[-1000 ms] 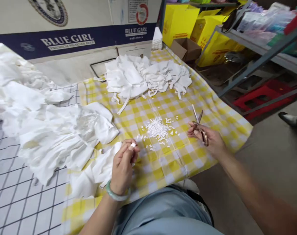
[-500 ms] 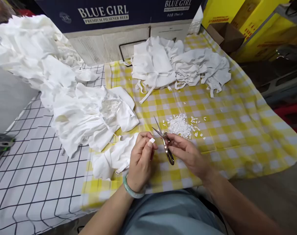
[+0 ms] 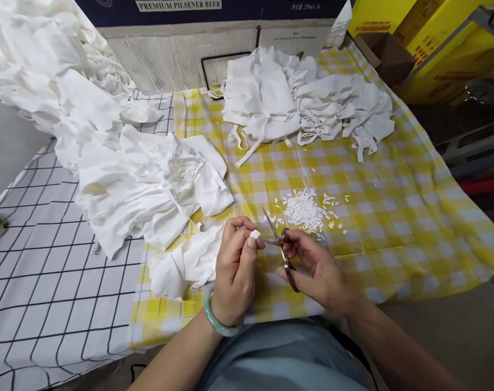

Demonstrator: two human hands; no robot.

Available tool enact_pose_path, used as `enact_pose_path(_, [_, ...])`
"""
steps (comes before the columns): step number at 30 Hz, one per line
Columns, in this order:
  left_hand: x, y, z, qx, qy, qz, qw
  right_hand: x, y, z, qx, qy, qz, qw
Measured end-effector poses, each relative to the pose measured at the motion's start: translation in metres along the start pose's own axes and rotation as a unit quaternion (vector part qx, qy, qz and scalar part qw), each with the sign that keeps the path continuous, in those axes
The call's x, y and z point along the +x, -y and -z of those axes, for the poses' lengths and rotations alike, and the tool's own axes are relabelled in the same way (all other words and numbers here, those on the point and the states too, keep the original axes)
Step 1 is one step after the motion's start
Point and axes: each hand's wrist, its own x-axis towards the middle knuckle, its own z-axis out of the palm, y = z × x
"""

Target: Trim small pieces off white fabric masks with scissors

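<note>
My left hand (image 3: pixel 235 266), closed in a pinch, holds a white strap (image 3: pixel 255 234) whose short end sticks out above the thumb. The rest of the strap is hidden in my fingers. A crumpled white garment (image 3: pixel 185 263) lies against the left side of this hand. My right hand (image 3: pixel 318 271) grips metal scissors (image 3: pixel 286 254) by the handles. The blades are spread, and the lower one points at my left fingertips, just beside the strap end. Behind the scissors, small white clippings (image 3: pixel 304 210) lie in a loose heap.
White garments (image 3: pixel 145 179) are piled at the left, and another white bunch (image 3: pixel 263 98) lies at the back. Behind stands a blue and white beer carton (image 3: pixel 161 60). A yellow checked cloth (image 3: pixel 401 217) covers the table, with a black-lined white cloth (image 3: pixel 47 293) at left.
The scissors have opened wider, and their lower blade has come close to the strap end. My right hand has shifted slightly right and down. The view has tilted downward a little.
</note>
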Motion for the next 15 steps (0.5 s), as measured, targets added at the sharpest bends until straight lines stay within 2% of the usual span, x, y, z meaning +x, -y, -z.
enact_pose_path(4, [0.001,-0.004,0.000,0.041,0.002,-0.036,0.998,0.005,0.006,0.000,-0.140,-0.028,0.046,0.989])
enact_pose_path(8, [0.002,-0.007,0.000,0.042,0.011,-0.045,0.998,0.010,0.011,0.000,-0.249,-0.016,0.122,0.961])
enact_pose_path(15, [0.001,-0.009,0.001,0.027,0.028,-0.048,0.998,0.012,0.010,-0.001,-0.258,0.017,0.158,0.953])
